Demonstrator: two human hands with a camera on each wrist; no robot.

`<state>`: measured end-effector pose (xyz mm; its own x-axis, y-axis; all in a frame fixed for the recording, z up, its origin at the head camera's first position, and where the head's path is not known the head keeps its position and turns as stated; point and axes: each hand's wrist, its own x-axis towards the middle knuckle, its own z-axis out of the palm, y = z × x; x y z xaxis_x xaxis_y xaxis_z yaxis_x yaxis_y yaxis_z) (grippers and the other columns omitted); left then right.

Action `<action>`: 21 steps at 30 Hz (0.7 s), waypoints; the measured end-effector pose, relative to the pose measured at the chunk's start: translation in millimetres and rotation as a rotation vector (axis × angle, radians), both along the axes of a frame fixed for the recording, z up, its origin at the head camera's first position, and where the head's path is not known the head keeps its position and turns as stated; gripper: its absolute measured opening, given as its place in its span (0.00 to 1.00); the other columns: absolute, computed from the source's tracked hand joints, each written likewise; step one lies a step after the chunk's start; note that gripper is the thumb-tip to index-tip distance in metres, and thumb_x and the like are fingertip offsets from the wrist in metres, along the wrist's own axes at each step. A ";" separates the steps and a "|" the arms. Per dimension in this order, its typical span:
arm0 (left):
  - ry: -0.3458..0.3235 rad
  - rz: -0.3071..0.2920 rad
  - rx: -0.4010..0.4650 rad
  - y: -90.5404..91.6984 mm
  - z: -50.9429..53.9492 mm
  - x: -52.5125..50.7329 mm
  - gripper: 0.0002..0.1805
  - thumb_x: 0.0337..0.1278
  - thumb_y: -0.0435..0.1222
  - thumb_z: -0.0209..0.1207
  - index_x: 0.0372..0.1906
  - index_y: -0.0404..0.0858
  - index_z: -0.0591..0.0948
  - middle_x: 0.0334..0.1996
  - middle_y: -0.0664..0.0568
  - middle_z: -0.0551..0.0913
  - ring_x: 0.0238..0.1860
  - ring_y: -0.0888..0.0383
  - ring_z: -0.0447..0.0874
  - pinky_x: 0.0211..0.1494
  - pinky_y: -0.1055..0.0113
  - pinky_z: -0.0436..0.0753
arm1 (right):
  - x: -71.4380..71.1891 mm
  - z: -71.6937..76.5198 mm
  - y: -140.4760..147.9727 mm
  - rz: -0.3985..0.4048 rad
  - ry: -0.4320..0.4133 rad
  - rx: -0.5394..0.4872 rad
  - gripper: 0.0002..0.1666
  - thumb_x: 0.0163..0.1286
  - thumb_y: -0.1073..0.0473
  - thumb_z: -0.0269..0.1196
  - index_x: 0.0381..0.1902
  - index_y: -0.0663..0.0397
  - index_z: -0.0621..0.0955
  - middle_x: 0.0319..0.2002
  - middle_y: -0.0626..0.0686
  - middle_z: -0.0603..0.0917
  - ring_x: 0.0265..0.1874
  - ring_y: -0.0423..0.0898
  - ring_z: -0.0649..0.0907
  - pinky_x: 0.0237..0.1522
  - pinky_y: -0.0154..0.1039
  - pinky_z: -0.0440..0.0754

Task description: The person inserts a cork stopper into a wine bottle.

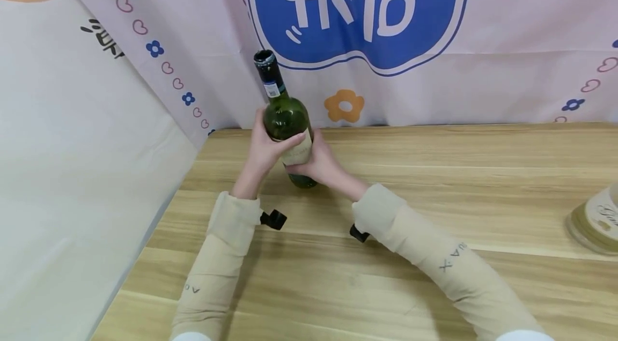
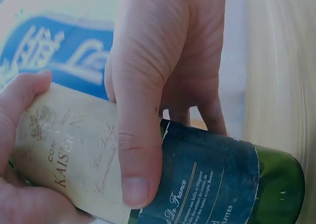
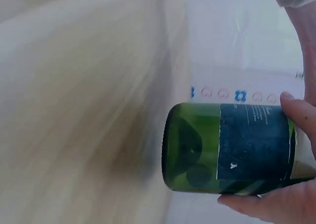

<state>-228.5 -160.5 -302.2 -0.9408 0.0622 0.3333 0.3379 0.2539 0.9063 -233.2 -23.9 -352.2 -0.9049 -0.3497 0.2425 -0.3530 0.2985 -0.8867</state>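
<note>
A green glass wine bottle point(image 1: 287, 116) leans with its neck toward the upper left in the head view. Its mouth looks uncorked. My left hand point(image 1: 267, 142) grips the upper body, thumb laid across the cream label. Lower down, my right hand point(image 1: 322, 161) holds the opposite side. In the left wrist view, the right thumb point(image 2: 140, 150) presses between the cream label point(image 2: 74, 145) and a dark blue label point(image 2: 207, 174). The right wrist view shows the bottle's base point(image 3: 190, 150) seemingly just off the wooden table. Fingers behind the bottle are partly hidden.
A clear glass container with a pale label point(image 1: 598, 220) and yellowish contents stands at the right edge of the wooden table point(image 1: 434, 169). Behind hangs a printed pink curtain point(image 1: 507, 62). White cloth point(image 1: 87, 169) lies beyond the table's left edge.
</note>
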 end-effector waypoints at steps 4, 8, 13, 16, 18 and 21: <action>0.027 -0.004 0.003 8.3 10.6 19.3 0.43 0.38 0.28 0.68 0.62 0.37 0.59 0.57 0.46 0.68 0.55 0.53 0.68 0.58 0.58 0.68 | 18.4 12.6 11.3 0.020 0.009 -0.001 0.53 0.46 0.58 0.73 0.63 0.63 0.54 0.54 0.59 0.69 0.50 0.50 0.73 0.52 0.45 0.72; 0.033 -0.037 0.006 17.4 19.8 39.6 0.43 0.38 0.27 0.68 0.62 0.37 0.58 0.58 0.47 0.67 0.55 0.54 0.69 0.58 0.58 0.69 | 39.4 25.9 25.3 0.033 -0.004 0.022 0.53 0.47 0.56 0.72 0.63 0.64 0.55 0.53 0.60 0.71 0.50 0.50 0.74 0.52 0.45 0.73; 0.074 -0.099 0.013 31.0 26.2 63.1 0.43 0.40 0.25 0.67 0.63 0.36 0.57 0.58 0.47 0.66 0.54 0.54 0.70 0.56 0.58 0.71 | 61.1 35.3 43.4 0.052 0.005 0.000 0.49 0.44 0.58 0.73 0.60 0.61 0.59 0.51 0.57 0.72 0.48 0.49 0.75 0.51 0.45 0.73; 0.088 -0.150 0.012 38.7 26.7 73.8 0.44 0.39 0.22 0.65 0.63 0.34 0.56 0.58 0.45 0.66 0.54 0.53 0.70 0.56 0.58 0.71 | 70.4 39.4 53.0 0.067 0.052 -0.030 0.45 0.41 0.61 0.75 0.56 0.58 0.64 0.48 0.53 0.74 0.46 0.47 0.76 0.50 0.44 0.73; 0.083 -0.182 0.007 43.7 25.1 79.7 0.44 0.38 0.21 0.65 0.63 0.33 0.56 0.58 0.43 0.65 0.54 0.52 0.70 0.56 0.59 0.71 | 78.0 42.9 60.5 0.055 0.073 -0.019 0.46 0.40 0.61 0.75 0.56 0.57 0.64 0.49 0.53 0.74 0.48 0.47 0.75 0.52 0.46 0.73; 0.080 -0.202 -0.014 49.9 21.2 87.9 0.44 0.37 0.21 0.66 0.63 0.33 0.56 0.57 0.43 0.67 0.53 0.53 0.70 0.57 0.59 0.70 | 88.4 47.0 71.2 0.047 0.097 0.012 0.48 0.40 0.60 0.75 0.58 0.57 0.63 0.52 0.53 0.73 0.52 0.47 0.73 0.54 0.46 0.71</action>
